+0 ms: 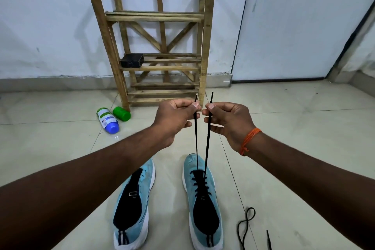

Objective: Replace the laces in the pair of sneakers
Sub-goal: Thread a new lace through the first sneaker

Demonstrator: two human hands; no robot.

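Observation:
Two light-blue sneakers stand side by side on the tiled floor, toes pointing away from me. The right sneaker carries a black lace threaded through its eyelets, and both lace ends rise taut above it. My left hand pinches one end between thumb and finger. My right hand pinches the other end, close beside the left. The left sneaker shows no lace in its eyelets; my left forearm partly covers it. A second black lace lies loose on the floor right of the right sneaker.
A wooden slatted rack stands against the white wall ahead, with a small dark box on one shelf. A white bottle with a blue cap and a green container lie on the floor at the rack's left foot.

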